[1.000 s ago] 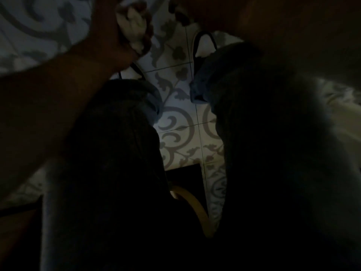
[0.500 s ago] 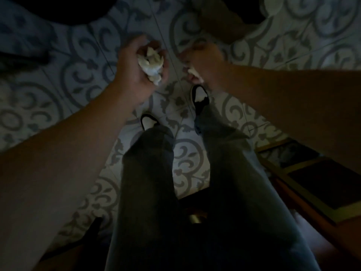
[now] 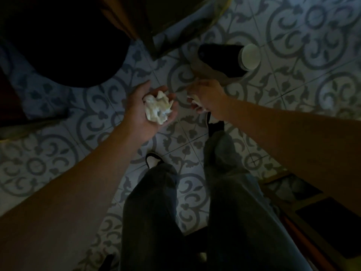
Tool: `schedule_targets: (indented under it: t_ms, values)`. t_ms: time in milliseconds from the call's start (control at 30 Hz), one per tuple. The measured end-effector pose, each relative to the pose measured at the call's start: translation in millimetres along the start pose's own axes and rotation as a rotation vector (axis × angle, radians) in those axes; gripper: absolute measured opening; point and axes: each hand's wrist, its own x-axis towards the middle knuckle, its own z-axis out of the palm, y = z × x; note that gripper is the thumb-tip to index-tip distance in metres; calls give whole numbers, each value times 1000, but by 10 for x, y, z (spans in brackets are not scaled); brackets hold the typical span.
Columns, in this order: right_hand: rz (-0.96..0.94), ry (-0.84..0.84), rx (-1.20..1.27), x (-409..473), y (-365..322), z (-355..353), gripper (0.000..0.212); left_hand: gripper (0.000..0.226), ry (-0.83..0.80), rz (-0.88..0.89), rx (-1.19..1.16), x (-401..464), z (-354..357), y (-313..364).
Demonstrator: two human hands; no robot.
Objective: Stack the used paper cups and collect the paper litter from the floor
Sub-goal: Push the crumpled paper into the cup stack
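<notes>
The left hand [image 3: 145, 112] lies palm-up, fingers loosely cupping a crumpled paper wad [image 3: 158, 108]. At its three o'clock the right hand [image 3: 205, 95] pinches a smaller paper scrap [image 3: 196, 103] — knuckles up. At one o'clock, a paper cup [image 3: 249, 56] rests on the patterned tile floor [image 3: 312, 75].

Patterned floor [image 3: 293, 79], perhaps a cup [image 3: 249, 56]

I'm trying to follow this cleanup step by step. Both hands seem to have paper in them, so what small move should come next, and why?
Probably pass the small scrap from the right hand into the left hand, which already cups a crumpled paper wad in a loose grip. That would free the right hand for the paper cup lying on the tiled floor just ahead.
</notes>
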Motion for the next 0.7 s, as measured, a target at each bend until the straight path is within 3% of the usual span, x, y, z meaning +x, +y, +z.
schedule_targets:
  t_ms: [100, 267, 333, 700]
  values:
    - [33, -24, 37, 174, -73, -386, 21, 39, 82, -29, 31, 348, 414, -50]
    - [-51, 83, -16, 526, -144, -1072, 8, 35, 46, -55, 88, 867, 1088, -118]
    - [-45, 106, 4, 655, -149, -1304, 13, 35, 38, -80, 107, 1052, 1299, -166]
    - [79, 229, 413, 1250, -125, -2265, 24, 38, 11, -174, 230, 2044, 2069, -471]
